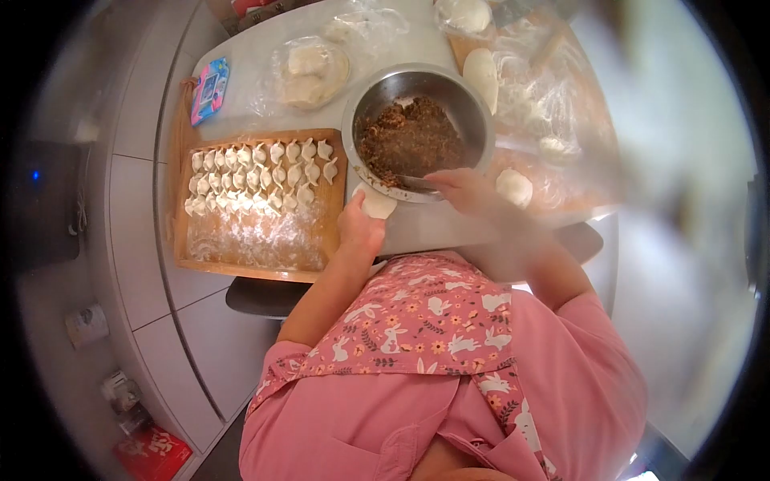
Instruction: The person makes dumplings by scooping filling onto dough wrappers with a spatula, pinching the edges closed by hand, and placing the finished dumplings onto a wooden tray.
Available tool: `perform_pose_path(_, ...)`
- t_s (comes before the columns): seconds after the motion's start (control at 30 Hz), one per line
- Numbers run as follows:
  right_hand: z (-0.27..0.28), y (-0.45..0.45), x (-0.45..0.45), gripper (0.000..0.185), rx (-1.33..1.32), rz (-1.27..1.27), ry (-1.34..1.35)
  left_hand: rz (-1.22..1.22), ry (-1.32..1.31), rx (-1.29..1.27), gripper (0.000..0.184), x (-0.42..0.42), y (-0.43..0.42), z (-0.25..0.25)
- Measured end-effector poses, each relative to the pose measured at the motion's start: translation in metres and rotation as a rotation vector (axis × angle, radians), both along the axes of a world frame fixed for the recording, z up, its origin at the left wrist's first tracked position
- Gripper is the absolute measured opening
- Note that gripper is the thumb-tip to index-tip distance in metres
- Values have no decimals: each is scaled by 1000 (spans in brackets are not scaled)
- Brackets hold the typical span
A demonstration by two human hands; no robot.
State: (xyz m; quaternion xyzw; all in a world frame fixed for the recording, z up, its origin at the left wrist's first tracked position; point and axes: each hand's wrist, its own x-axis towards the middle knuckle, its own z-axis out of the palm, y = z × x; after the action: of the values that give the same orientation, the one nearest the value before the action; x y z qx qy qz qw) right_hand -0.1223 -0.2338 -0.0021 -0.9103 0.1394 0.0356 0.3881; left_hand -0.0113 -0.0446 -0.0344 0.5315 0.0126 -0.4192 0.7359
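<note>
My left hand [362, 223] is closed on the edge of a pale round dumpling wrapper [378, 204], held just below the bowl's near rim. My right hand [459, 189] grips a thin metal utensil [414, 183] at the near side of a large steel bowl [417, 78]. The utensil's far end reaches the brown minced filling [413, 136], and its shape there is not clear. To the left, a floured wooden tray [249, 255] carries several rows of folded dumplings [261, 176] in its far half.
Past the bowl, dough under plastic [309, 76] lies on the table. A blue-and-pink packet [210, 92] is at the far left. On the right, a floured board [589, 120] holds plastic film, a dough round [514, 187] and a long pale piece [480, 76]. A blur covers the right side.
</note>
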Motion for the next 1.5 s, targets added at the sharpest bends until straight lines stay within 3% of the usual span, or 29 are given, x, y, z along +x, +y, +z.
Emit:
perform_pose_path(0.07,27,13,-9,26,138,-147,33,319,518,-242,38,2,-10,15)
perform_pose_path(0.2,54,46,-24,25,231,-247,-47,256,465,-292,39,2,-7,4)
perform_pose_path(0.33,46,63,-30,31,-52,-208,-73,-68,-106,-7,37,-3,-6,26)
perform_pose_path(0.43,3,68,-35,40,-230,-101,-161,-267,-438,297,36,-5,-12,70)
perform_pose_path(0.5,1,69,-38,45,-307,-75,-199,-386,-578,470,36,-4,-12,63)
perform_pose_path(0.53,16,71,-38,45,-311,-2,-178,-204,-372,198,36,0,-13,44)
perform_pose_path(0.6,31,71,-38,44,-318,68,-160,-24,-166,-72,36,1,-14,25)
perform_pose_path(0.7,29,68,-34,41,-309,10,-59,83,52,-185,37,1,-13,19)
perform_pose_path(0.77,19,61,-28,34,-152,-232,-310,96,104,-217,38,2,-10,13)
perform_pose_path(0.9,14,40,-6,29,-133,-259,-321,108,314,-409,39,5,-8,11)
perform_pose_path(0.93,14,35,1,27,-157,-221,-236,57,-41,-126,39,5,-8,15)
perform_pose_path(1.0,13,31,11,26,-181,-185,-157,6,-398,158,39,7,-7,15)
perform_pose_path(1.1,6,31,19,28,-208,-156,-75,123,74,-238,41,10,-1,6)
perform_pose_path(1.2,1,30,19,30,-138,-133,-34,122,94,-287,41,11,2,5)
perform_pose_path(1.3,1,33,5,30,52,-162,-99,119,303,-474,43,11,4,6)
perform_pose_path(1.37,16,42,-6,29,241,-252,-142,127,306,-453,43,11,3,6)
perform_pose_path(1.5,37,62,-21,27,311,-335,-162,132,296,-410,44,11,2,7)
